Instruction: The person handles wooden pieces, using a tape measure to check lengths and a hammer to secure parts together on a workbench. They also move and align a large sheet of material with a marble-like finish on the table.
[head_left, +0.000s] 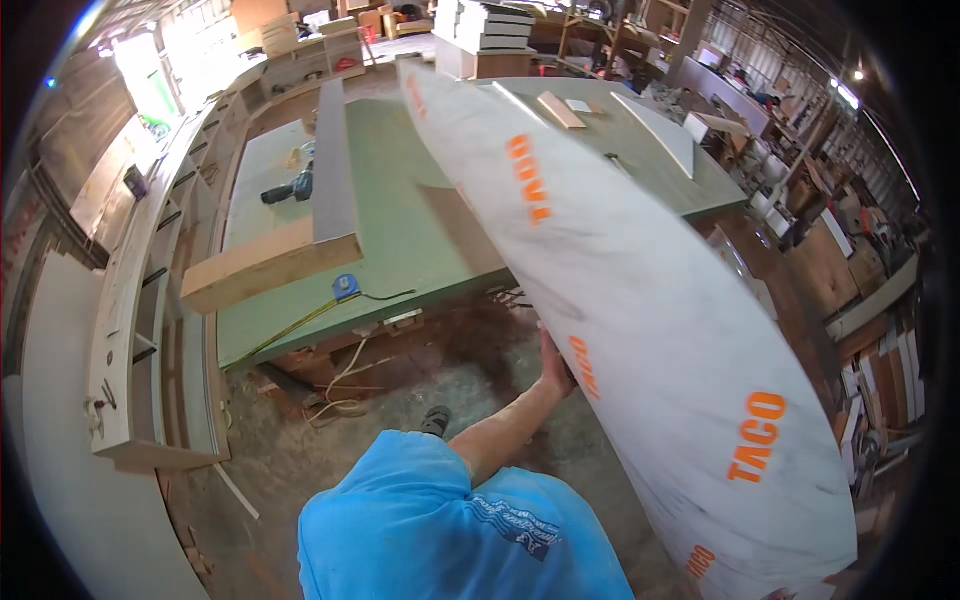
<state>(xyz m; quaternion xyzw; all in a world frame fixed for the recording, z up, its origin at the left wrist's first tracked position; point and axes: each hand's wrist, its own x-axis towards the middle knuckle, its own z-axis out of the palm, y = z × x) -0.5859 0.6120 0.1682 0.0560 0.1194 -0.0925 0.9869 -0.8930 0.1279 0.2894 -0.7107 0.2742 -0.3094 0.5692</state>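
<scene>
My left hand (pixel 555 365) grips the long edge of a large white marbled panel (pixel 650 310) with orange lettering, held tilted at my right side; my fingers are partly hidden behind it. My right hand is out of view. Beyond the panel stands a green-topped worktable (pixel 410 210). On it lie a long wooden box frame (pixel 262 262) with a grey side, a blue tape measure (pixel 346 287) with its yellow blade out, and a power drill (pixel 290 188).
A long shelved carcass (pixel 140 410) runs along the left. Cables (pixel 340 400) lie on the concrete floor (pixel 260 500) beside the table. Offcut strips (pixel 655 135) lie on the far tabletop. Stacked white boxes (pixel 485 30) stand behind; leaning boards (pixel 890 390) crowd the right.
</scene>
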